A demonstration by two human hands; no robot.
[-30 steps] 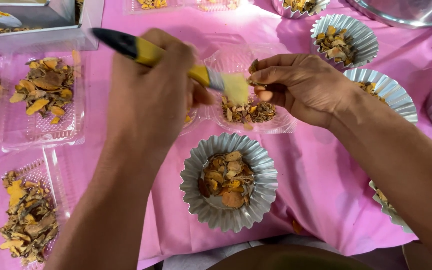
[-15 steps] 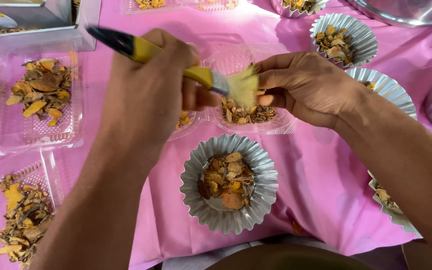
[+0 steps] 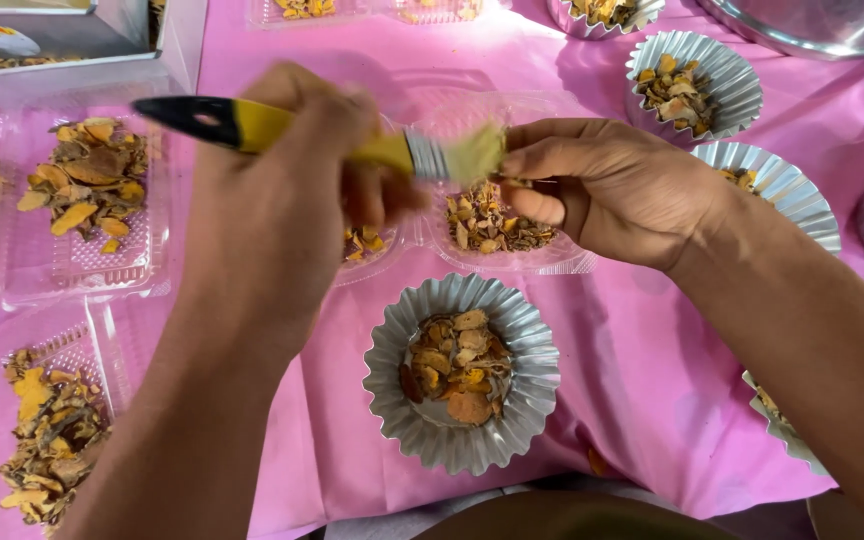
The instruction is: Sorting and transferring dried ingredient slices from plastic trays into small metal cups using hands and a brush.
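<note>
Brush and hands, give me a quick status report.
Left hand grips yellow-handled brush. Right hand pinches a small piece at the bristles, above clear plastic tray of dried chips. Fluted foil cup sits below, untouched.

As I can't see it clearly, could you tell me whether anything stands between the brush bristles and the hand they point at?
Nothing visible does: the brush, held in the left hand, has its bristles right against the fingertips of the right hand.
</note>
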